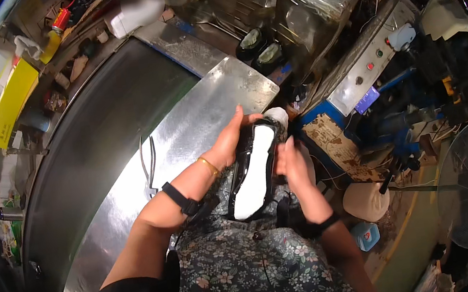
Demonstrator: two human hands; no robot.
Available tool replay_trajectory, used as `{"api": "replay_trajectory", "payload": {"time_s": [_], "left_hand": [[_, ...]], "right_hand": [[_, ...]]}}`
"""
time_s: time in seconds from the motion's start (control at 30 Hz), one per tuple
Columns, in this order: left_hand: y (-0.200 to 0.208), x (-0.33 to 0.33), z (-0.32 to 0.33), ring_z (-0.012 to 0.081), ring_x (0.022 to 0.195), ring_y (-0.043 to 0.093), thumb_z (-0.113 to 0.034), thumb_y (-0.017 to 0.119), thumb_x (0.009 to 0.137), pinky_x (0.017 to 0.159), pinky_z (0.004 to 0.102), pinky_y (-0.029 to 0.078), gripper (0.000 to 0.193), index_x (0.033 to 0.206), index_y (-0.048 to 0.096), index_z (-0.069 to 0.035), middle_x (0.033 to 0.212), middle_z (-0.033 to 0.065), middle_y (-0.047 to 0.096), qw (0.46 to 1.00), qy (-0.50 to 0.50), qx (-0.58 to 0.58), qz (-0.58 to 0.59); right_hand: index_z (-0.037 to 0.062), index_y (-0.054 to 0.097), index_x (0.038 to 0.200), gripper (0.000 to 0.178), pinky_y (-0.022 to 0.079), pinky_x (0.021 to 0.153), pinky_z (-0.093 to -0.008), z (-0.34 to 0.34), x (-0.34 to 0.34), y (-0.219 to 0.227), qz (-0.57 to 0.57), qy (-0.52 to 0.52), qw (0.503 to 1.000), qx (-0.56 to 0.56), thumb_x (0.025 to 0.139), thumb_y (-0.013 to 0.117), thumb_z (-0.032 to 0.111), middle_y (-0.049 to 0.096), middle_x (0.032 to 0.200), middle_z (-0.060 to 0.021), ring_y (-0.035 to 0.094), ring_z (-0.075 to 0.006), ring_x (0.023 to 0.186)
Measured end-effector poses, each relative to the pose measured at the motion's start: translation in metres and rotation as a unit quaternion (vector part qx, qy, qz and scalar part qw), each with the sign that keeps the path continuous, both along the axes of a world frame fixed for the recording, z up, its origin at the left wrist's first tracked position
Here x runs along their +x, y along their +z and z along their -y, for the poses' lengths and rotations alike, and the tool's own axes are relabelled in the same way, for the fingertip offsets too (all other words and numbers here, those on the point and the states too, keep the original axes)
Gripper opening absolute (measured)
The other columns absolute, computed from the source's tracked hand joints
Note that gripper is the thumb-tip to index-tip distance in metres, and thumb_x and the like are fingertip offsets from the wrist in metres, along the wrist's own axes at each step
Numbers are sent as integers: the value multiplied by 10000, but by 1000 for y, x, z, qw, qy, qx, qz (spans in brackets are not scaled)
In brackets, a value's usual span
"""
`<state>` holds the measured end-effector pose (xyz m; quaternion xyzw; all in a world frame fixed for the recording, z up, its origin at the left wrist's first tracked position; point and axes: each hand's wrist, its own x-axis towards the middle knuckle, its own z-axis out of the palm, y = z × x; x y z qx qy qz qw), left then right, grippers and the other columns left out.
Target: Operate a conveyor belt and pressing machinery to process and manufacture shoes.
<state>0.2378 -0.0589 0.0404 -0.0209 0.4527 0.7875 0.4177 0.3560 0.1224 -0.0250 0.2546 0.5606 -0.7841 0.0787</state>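
black shoe, right hand (contact unclear)

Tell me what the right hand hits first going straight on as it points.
Probably the far end of the white-soled black shoe, just ahead of the right hand; depth is unclear, so it might slip past.

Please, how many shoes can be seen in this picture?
3. One white-soled black shoe is in the left hand; a second shoe and a third shoe sit next to each other just beyond the metal table. Others may be hidden.
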Motion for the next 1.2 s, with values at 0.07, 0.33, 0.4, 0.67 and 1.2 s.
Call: {"api": "replay_trajectory", "payload": {"time_s": [0.07,0.33,0.4,0.67,1.2], "left_hand": [[0,-9,-5,172,976,617,-585,285,1034,888,322,498,663,1165,639,-39,1057,58,675,997,-65,-33,9],[23,3,-25,297,998,632,-344,435,1004,914,340,470,404,1181,638,-43,1050,225,666,744,-147,-512,-404],[-19,-10,-17,248,937,638,-344,428,1007,875,342,495,414,1149,644,-20,1038,170,683,897,-25,-282,-340],[-12,-10,61,239,713,668,-295,477,971,702,390,570,298,991,674,-73,853,92,702,970,209,-48,114],[-18,87,22,383,1237,511,-249,681,848,1046,471,410,348,1137,682,-56,1325,177,565,586,-139,-315,-734]], "right_hand": [[57,619,1166,502,497,669,-276,7,-44,44,65,-64,996,18,1044,405,494,670,958,-3,625,-119,782],[31,609,1044,239,497,807,-473,41,-75,87,-88,24,769,632,1012,458,214,659,943,-226,627,-421,909],[17,602,1085,254,500,833,-416,34,-84,55,-203,-33,793,574,1018,479,228,649,1000,-192,629,-345,951],[47,408,1388,670,396,1049,-471,88,6,74,-278,162,873,366,864,732,311,436,1306,-231,465,-426,1232],[-27,563,1344,682,384,1095,-359,-195,141,188,-184,-196,897,352,709,796,62,553,1369,-111,532,-218,1252]]}}
